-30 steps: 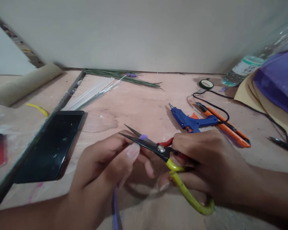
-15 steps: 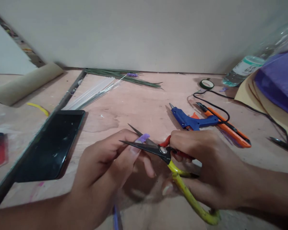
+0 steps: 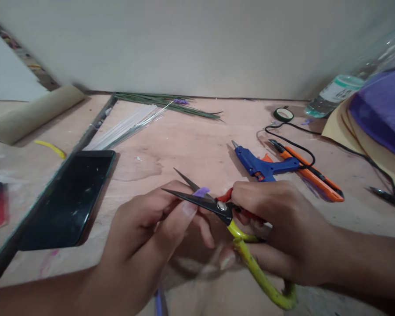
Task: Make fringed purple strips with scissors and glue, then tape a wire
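Tabletop (image 3: 194,140), hands (image 3: 141,232) (image 3: 286,237), open scissors (image 3: 224,210) around purple strip (image 3: 202,192)

The left forearm (image 3: 49,289) is slanting up from the bottom left, and the right forearm (image 3: 365,259) is angling in from the right edge; both are bare. The left hand (image 3: 148,232) is pinching between thumb (image 3: 176,226) and bent index finger (image 3: 154,197), thumbnail facing up, another fingertip pointing down. The right hand (image 3: 283,228) is curling its fingers in a grip, its lower digit (image 3: 228,259) pointing left.
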A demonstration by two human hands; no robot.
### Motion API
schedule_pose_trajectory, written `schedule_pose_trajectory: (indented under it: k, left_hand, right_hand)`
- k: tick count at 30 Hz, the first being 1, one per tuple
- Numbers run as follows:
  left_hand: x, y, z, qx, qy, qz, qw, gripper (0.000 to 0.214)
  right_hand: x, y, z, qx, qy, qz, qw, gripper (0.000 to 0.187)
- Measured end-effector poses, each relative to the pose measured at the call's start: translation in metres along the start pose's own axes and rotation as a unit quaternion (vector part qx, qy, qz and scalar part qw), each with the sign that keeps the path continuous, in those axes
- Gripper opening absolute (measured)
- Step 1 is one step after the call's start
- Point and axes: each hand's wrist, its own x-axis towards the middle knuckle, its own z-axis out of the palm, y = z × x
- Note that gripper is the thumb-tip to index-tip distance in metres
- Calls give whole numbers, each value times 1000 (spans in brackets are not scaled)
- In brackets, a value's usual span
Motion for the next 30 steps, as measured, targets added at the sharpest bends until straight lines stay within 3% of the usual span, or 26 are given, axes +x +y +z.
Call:
schedule_pose_trajectory:
  k: [24, 30]
  left_hand:
    - [-3, -2, -4, -31, -22, -48, 998, 41]
    - [-3, -5, -4, -73, -25, -44, 996, 40]
  right_hand:
    - [3, 1, -1, -87, 33, -39, 995, 53]
    - [3, 1, -1, -21, 21, -24, 999, 48]
